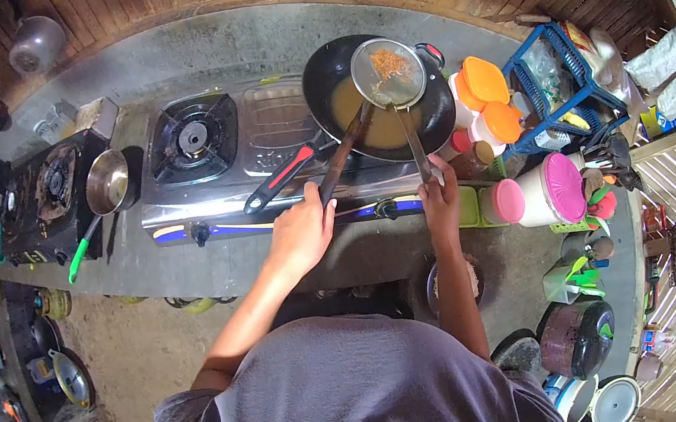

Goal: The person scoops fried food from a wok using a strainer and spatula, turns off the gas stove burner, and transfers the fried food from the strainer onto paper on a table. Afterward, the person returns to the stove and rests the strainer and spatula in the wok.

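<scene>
My left hand [302, 227] is closed around the handle of a dark spatula [341, 161], whose far end reaches up to the strainer. In my right hand [441, 199] is the metal handle of a round mesh strainer [409, 85], held over the wok. Orange-brown fried bits [389, 65] lie in the strainer. Below it, the black wok [317, 70] sits on the right side of the gas stove and holds brownish liquid [384, 136], probably oil. The wok's black and red handle [279, 181] points toward me on the left. The spatula's tip is partly hidden at the strainer's rim.
The stove's left burner [192, 137] has no pan on it. A small saucepan [107, 183] with a green handle stands farther left. Orange-lidded containers [482, 83], a pink-lidded tub [546, 190] and a blue rack [542, 84] crowd the right of the wok.
</scene>
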Tool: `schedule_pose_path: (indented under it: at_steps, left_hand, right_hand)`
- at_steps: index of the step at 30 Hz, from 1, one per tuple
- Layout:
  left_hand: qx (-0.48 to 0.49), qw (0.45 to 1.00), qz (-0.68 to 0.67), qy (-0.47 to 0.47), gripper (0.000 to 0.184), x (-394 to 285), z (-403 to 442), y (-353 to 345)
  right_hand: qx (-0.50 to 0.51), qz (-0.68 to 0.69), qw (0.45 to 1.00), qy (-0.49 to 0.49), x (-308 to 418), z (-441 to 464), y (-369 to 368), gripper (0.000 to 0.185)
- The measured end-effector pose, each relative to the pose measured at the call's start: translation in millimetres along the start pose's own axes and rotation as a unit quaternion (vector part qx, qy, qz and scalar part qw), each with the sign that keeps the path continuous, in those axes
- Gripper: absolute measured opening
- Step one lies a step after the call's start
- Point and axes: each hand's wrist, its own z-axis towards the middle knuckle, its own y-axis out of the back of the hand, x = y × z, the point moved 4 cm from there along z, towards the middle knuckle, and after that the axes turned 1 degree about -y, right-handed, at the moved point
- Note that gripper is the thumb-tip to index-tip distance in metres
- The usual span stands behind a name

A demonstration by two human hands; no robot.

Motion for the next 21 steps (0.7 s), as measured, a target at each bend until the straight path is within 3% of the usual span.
schedule_pose_path:
  at_steps: [5, 13, 21]
  left_hand:
    - [0.019, 1.0, -0.001, 0.006, 0.035, -4.7, 1.0, 4.4]
    - [0.028, 0.994, -0.089, -0.051, 0.044, -17.8, 1.2, -9.9]
    - [0.096, 0.969, -0.224, -0.042, 0.048, -22.5, 3.6, -25.2]
  right_hand:
    - [-0.034, 0.047, 0.998, -0.015, 10.0, 5.0, -9.9, 0.036]
    - [0.028, 0.059, 0.995, -0.076, 17.7, 27.5, -29.1, 0.033]
    - [0.061, 0.04, 0.994, -0.086, 18.0, 47.6, -46.8, 0.04]
